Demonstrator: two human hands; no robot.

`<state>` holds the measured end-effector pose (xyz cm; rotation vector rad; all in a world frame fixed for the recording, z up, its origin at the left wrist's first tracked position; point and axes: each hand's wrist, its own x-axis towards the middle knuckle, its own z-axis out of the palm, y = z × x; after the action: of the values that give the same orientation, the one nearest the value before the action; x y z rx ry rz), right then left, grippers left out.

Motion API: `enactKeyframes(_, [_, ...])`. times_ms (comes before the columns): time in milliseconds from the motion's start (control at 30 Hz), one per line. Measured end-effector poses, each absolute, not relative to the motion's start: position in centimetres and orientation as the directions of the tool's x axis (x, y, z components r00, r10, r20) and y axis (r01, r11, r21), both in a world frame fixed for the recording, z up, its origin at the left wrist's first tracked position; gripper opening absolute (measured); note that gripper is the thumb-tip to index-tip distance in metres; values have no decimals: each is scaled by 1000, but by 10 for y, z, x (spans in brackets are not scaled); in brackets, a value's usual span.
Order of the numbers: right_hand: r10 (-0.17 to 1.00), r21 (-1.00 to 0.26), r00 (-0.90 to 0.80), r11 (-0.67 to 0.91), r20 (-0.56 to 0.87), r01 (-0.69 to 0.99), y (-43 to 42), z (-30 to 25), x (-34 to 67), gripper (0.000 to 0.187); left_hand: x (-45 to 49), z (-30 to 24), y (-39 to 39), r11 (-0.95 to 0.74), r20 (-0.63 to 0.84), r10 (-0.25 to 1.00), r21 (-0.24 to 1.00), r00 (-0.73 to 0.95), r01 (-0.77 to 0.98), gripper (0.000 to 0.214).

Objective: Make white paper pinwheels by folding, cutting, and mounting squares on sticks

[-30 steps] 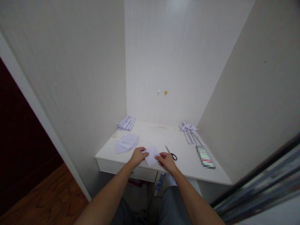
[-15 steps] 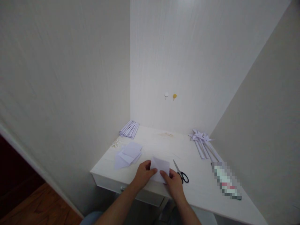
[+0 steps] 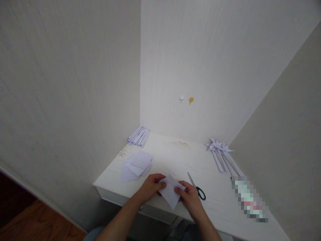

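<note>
A single white, roughly square sheet of thin paper (image 3: 172, 193) is held near the front edge of the white rectangular worktop (image 3: 173, 160), its long diagonal running from the front edge toward the back edge. The left hand (image 3: 151, 187) pinches its left corner and the right hand (image 3: 189, 195) its right corner, thumbs above and fingers beneath, so that the sheet lies directly between the two grips; whether it touches the surface cannot be told. One pair of black-handled metal scissors (image 3: 197, 187) lies just beside the right hand, the nearer of the two, blades toward the back edge. Toward the left edge are at least three loose overlapping white paper sheets (image 3: 141, 160) and many small pale bits (image 3: 123, 152). The back left corner carries one row of rolled white paper tubes (image 3: 139, 137), too closely packed to count; the back right corner, at least three white paper pinwheels (image 3: 220, 145).
</note>
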<state>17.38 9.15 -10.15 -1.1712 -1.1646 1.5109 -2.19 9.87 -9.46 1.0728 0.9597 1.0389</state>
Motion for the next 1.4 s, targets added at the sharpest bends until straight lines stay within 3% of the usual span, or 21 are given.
enactKeyframes(167, [955, -971, -238, -209, -177, -116, 85, -95, 177, 40, -29, -91, 92, 192, -153, 965, 966, 214, -176, 38])
enactKeyframes(333, [946, -975, -283, -194, -157, -108, 71, -67, 181, 44, -34, -63, 81, 182, -137, 944, 975, 301, -126, 35])
enactKeyframes(600, [981, -996, -192, 24, 40, -84, 38, 1, 173, 23, -36, -4, 57, 35, 15, 948, 988, 318, -149, 28])
enactKeyframes(867, [958, -973, -279, 4, 69, -229, 20, 6, 186, 12, -35, 28, 31, 6, 85, 937, 966, 339, -259, 20])
enactKeyframes(933, [939, -969, -334, -4, 82, -249, 17, 8, 191, 15, -36, 32, 27, 5, 76, 940, 971, 333, -237, 24])
enactKeyframes(1100, [850, -946, -519, -90, 90, -311, 14, 15, 199, 48, -35, 39, 22, -55, 98, 943, 989, 319, -140, 25])
enactKeyframes(1300, [915, -998, -403, -43, -23, -40, 23, 21, 186, 35, -31, 40, 20, -90, 115, 930, 992, 349, -86, 28])
enactKeyframes(1400, [914, -999, -403, -45, -41, -1, 23, 27, 182, 34, -32, 40, 18, -108, 129, 928, 991, 349, -79, 30])
